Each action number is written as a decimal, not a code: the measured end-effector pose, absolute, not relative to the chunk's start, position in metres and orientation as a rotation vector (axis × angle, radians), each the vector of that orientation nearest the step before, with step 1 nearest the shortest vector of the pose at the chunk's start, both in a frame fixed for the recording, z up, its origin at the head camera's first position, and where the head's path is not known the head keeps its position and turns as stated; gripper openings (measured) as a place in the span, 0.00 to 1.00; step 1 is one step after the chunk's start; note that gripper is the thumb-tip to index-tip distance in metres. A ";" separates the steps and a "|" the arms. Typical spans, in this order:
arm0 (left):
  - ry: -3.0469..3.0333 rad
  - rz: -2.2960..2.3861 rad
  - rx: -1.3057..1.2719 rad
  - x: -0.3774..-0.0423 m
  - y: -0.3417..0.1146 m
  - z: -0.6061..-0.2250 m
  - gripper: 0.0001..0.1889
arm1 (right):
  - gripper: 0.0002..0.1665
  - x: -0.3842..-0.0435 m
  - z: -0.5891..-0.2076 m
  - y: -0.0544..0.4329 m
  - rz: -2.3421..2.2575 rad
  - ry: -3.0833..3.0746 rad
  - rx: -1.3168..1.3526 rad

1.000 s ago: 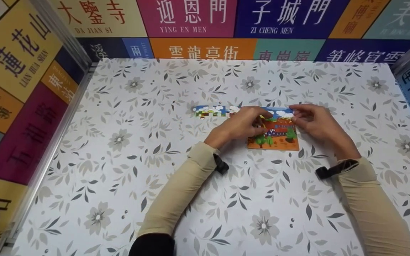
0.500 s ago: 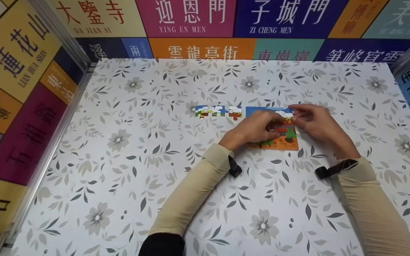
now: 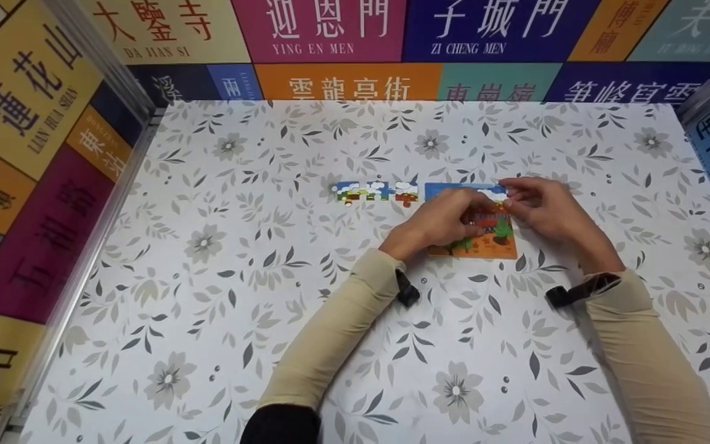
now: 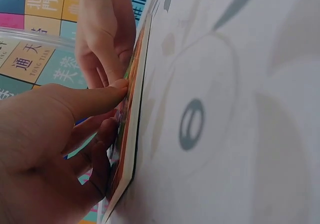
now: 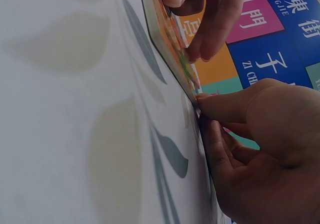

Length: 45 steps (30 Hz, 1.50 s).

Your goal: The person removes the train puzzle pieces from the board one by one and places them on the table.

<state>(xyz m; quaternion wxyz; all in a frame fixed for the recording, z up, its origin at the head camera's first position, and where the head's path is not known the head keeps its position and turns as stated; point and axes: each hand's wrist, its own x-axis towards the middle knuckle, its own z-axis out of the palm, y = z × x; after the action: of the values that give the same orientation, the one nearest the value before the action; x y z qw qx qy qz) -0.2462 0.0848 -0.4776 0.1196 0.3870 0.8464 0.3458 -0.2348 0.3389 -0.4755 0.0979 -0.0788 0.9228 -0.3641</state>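
Observation:
A small jigsaw puzzle [image 3: 478,246] with blue sky, a red train-like shape and orange ground lies flat on the patterned table. My left hand [image 3: 438,221] rests over its middle and hides part of the picture; thumb and fingertips stand apart on its face in the left wrist view. At the upper right corner, my right hand [image 3: 546,206] holds the edge between thumb and forefinger. Left of the puzzle lie joined jigsaw pieces [image 3: 364,191] with sky and green, and a separate red and white piece [image 3: 407,191] beside them.
The table [image 3: 207,320] has a white cover with grey flowers and leaves. Colourful panels with large characters [image 3: 349,80] stand along its back and left side. Each wrist wears a dark strap with a small camera [image 3: 407,295].
My left hand has moved right across the puzzle, uncovering its upper left part and the separate piece. My right hand has stayed at the corner.

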 end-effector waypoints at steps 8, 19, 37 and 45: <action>2.515 0.995 1.111 -0.243 0.085 -0.477 0.28 | 0.30 -0.236 -0.476 0.340 -1.090 2.719 -0.228; 2.548 0.934 1.066 -0.241 0.085 -0.476 0.31 | 0.30 -0.234 -0.478 0.338 -1.106 2.718 -0.216; 2.525 0.958 1.065 -0.240 0.087 -0.476 0.29 | 0.30 -0.233 -0.477 0.340 -1.099 2.708 -0.213; 2.503 1.022 1.106 -0.242 0.087 -0.477 0.22 | 0.29 -0.235 -0.478 0.340 -1.115 2.724 -0.241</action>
<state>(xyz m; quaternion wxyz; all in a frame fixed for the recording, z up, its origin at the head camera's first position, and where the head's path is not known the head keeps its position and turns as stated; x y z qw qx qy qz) -0.2423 0.0866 -0.4773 0.1102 0.3762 0.8517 0.3478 -0.2349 0.3396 -0.4783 0.0939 -0.0811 0.9183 -0.3758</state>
